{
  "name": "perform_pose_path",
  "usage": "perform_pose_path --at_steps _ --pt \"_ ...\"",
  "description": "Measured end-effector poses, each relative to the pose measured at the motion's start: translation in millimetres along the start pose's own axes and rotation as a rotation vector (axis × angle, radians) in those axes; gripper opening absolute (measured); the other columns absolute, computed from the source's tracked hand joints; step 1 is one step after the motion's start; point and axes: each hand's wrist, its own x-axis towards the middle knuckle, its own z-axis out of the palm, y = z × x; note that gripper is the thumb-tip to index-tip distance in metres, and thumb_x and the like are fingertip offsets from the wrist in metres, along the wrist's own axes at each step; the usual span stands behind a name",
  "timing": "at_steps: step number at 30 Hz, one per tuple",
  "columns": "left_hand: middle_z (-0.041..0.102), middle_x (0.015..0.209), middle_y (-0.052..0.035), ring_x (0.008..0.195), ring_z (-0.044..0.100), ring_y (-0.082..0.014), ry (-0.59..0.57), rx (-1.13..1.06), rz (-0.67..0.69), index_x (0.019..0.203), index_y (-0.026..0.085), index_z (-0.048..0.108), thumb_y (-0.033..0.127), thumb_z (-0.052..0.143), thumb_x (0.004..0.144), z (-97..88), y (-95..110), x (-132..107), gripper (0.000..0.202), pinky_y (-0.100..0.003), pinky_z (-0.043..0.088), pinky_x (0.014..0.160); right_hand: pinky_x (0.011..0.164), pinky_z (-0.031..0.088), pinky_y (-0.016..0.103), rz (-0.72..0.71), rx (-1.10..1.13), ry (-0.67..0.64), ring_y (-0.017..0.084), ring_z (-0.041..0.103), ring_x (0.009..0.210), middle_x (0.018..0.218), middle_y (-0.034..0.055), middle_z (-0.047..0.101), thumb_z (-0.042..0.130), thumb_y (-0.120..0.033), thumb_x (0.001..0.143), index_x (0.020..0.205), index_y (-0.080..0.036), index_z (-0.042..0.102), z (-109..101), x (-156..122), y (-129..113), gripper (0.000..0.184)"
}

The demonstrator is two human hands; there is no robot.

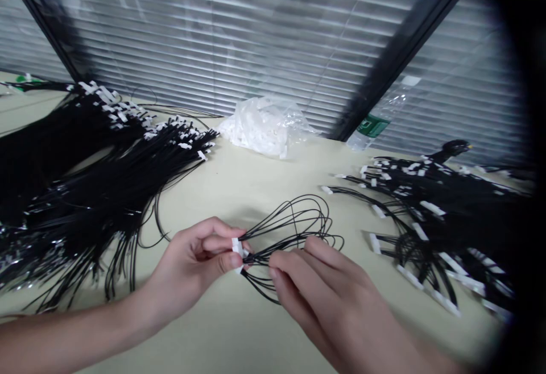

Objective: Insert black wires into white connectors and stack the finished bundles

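Note:
In the middle of the head view, my left hand (200, 257) pinches a white plastic connector (237, 248) between thumb and fingers. Thin black wires (298, 217) run out of the connector to the right and curve back in loops. My right hand (324, 289) is closed over the lower part of these wires, with thumb and index finger pressed together just right of the connector. What exactly lies between its fingertips is partly hidden. Both hands are above the pale tabletop (222, 328).
A large heap of black wires (98, 192) with white connectors covers the left side. Finished-looking wire bundles (426, 209) with white connectors lie at right. A clear plastic bag (264, 127) of white parts and a green-labelled bottle (373, 125) stand by the blinds (213, 38).

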Motion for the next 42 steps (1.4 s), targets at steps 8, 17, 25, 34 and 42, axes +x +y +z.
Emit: perform_pose_path --at_steps 8,17,25,34,42 --pt "0.074 0.077 -0.003 0.073 0.065 -0.0141 0.029 0.011 -0.027 0.082 0.017 0.06 0.016 0.068 0.069 2.6 3.5 0.6 0.015 -0.026 0.048 0.072 0.057 0.035 0.029 -0.032 -0.001 -0.022 0.013 0.048 0.06 0.077 0.0023 0.061 0.03 -0.001 0.084 0.08 -0.017 0.061 -2.3 -0.9 1.3 0.035" --pt "0.073 0.073 -0.004 0.067 0.066 -0.0155 -0.017 -0.023 -0.032 0.084 0.017 0.064 0.015 0.068 0.069 2.8 4.6 -0.9 0.016 -0.026 0.049 0.067 0.061 0.038 0.029 0.075 0.103 -0.023 0.012 0.048 0.058 0.068 -0.0001 0.056 0.03 0.002 0.081 0.075 -0.016 0.057 4.6 -2.6 -6.6 0.032" --pt "0.072 0.073 -0.0031 0.067 0.065 -0.0132 -0.042 -0.113 -0.037 0.088 0.017 0.061 0.014 0.067 0.071 3.0 5.8 -1.8 0.018 -0.023 0.048 0.067 0.078 0.04 0.031 0.196 0.202 0.027 0.015 0.052 0.08 0.083 0.0024 0.06 0.042 -0.016 0.087 0.086 -0.016 0.056 -1.7 0.1 -8.0 0.014" --pt "0.062 0.083 0.0008 0.09 0.062 -0.0161 0.225 -0.436 -0.17 0.089 0.022 0.054 0.014 0.062 0.075 -3.4 2.9 5.5 0.017 -0.029 0.046 0.086 0.069 0.048 0.023 0.342 0.554 -0.283 0.013 0.058 0.079 0.084 0.0001 0.061 0.052 -0.025 0.083 0.094 -0.021 0.058 7.7 -2.7 -17.2 0.014" --pt "0.059 0.082 -0.0008 0.083 0.057 -0.015 -0.17 -0.305 -0.195 0.076 0.018 0.05 0.003 0.061 0.069 13.7 20.8 -7.6 0.02 -0.029 0.044 0.079 0.09 0.044 0.035 0.573 1.58 0.047 0.018 0.054 0.108 0.121 0.0094 0.053 0.048 -0.049 0.083 0.131 -0.022 0.034 65.3 -1.6 -13.8 0.056"
